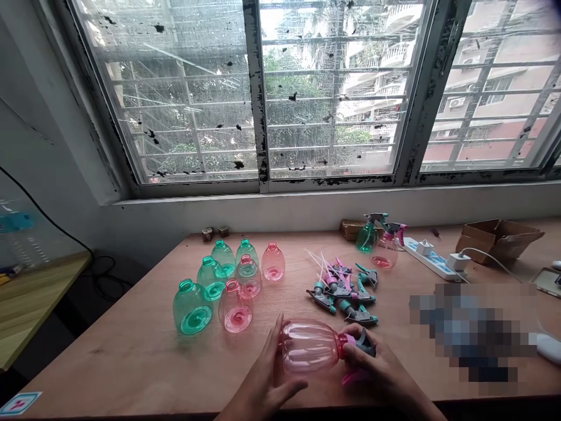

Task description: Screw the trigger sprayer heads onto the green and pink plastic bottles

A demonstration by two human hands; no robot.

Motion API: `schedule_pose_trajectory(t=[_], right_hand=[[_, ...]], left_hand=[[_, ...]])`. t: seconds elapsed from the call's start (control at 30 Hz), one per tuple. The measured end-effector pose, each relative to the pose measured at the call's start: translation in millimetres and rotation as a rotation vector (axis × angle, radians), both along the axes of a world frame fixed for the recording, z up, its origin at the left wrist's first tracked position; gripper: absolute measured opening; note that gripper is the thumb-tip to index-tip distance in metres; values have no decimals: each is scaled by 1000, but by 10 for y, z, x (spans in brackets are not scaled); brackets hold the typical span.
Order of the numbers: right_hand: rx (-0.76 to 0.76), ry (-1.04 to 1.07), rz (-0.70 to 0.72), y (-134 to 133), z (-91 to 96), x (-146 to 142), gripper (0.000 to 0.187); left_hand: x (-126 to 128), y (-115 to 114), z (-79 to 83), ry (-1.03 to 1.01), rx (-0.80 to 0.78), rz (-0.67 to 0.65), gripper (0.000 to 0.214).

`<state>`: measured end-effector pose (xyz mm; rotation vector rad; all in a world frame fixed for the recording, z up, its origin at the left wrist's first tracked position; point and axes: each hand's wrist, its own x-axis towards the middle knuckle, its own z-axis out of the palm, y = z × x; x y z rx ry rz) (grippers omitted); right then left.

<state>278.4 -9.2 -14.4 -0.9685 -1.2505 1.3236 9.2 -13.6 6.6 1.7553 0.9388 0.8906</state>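
Note:
A clear pink plastic bottle (309, 346) lies on its side in the air near the table's front edge, its neck pointing right. My left hand (272, 371) cups the base end, fingers behind it and thumb held away below. At the neck, my right hand (372, 356) grips a pink and grey trigger sprayer (363, 344), its pink trigger (356, 377) hanging below. Whether the sprayer is fully seated on the neck cannot be made out. Beyond my hands lies a pile of loose trigger sprayers (344, 289), pink, teal and grey, with white tubes.
Several headless green bottles (193, 310) and pink bottles (236, 310) stand left. At the back are a green spray bottle (367, 237), a pink spray bottle (385, 251), a power strip (432, 259) and an open cardboard box (497, 240). A blurred-out patch covers the right side.

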Motion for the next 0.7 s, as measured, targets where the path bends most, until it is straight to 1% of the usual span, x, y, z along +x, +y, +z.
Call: schedule_pose_trajectory(t=[0.1,0.23,0.37,0.57,0.7], right_hand=[[-3,18,22,4,0,5,39],[-5,18,18,5,10,4,39],[-9,20,14,-1,15,1,39],[-16,12,30,2,-15,23,38],[-13,12,39,9,-29,32,38]], left_hand=[[6,-1,-6,-11,27,-2,98],[-7,-5,-12,-9,-5,-27,106],[-25,12,-29,-10,-28,-14,99],[-9,17,-56,-53,-9,-13,97],[-22,-2,-46,-4,-9,-11,106]])
